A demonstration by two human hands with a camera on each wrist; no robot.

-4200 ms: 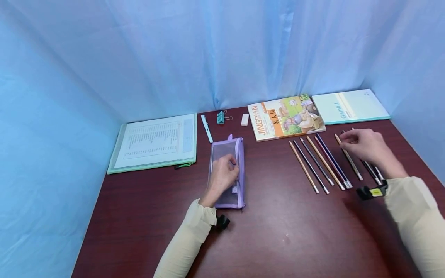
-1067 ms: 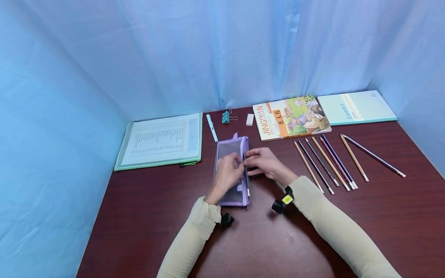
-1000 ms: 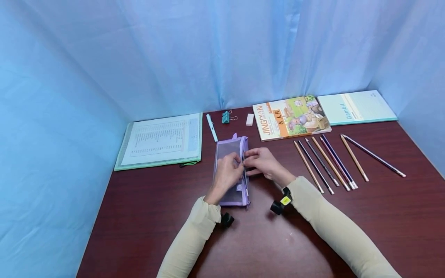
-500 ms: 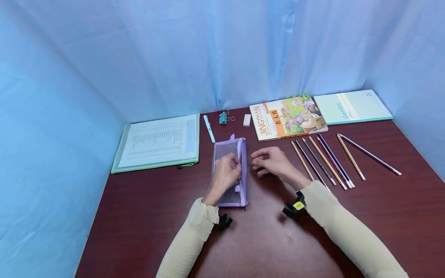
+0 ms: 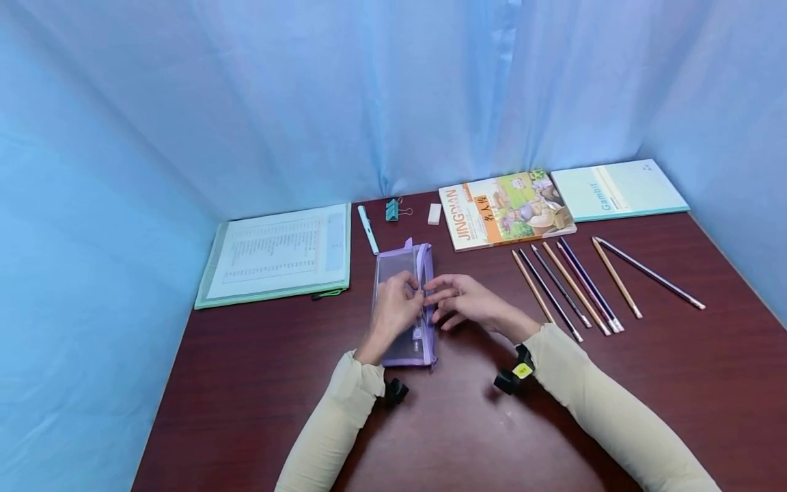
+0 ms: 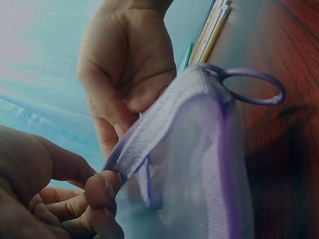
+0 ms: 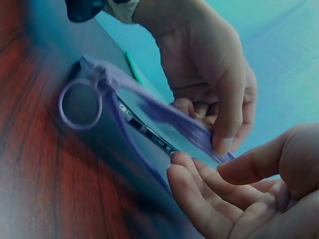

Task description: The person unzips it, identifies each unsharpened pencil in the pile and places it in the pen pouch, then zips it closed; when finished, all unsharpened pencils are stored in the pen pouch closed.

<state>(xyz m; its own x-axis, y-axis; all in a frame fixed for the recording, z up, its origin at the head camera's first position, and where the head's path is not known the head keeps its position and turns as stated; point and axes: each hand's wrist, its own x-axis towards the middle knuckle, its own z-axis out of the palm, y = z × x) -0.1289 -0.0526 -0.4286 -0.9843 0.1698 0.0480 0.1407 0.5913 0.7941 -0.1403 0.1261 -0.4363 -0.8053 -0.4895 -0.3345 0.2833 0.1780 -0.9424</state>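
A purple mesh zip pencil case [image 5: 396, 354] lies on the table with its zip side parted. My left hand [image 5: 396, 311] pinches the zipped edge [image 6: 142, 134] between thumb and fingers. My right hand [image 5: 470, 301] is at the case's right side, its fingers loosely bent and the thumb apart; its fingertips [image 7: 182, 162] reach the opening. Inside the case lies a dark pencil [image 7: 144, 129] with silver lettering, partly hidden by the mesh and fingers. Several pencils [image 5: 568, 287] lie in a row to the right, and two more [image 5: 617, 277] meet at their tips beyond them.
Behind the case are a light blue pen [image 5: 367, 230], a teal binder clip [image 5: 392, 210] and a white eraser [image 5: 434, 214]. A document folder [image 5: 277, 256] lies left; a picture-covered book [image 5: 507, 212] and a pale notebook [image 5: 621, 190] lie at the back right. Blue curtains surround the table.
My right hand came from the pencils at right and put a dark pencil into the case. It drew back slightly, then returned to the opening. My left hand kept hold of the case.
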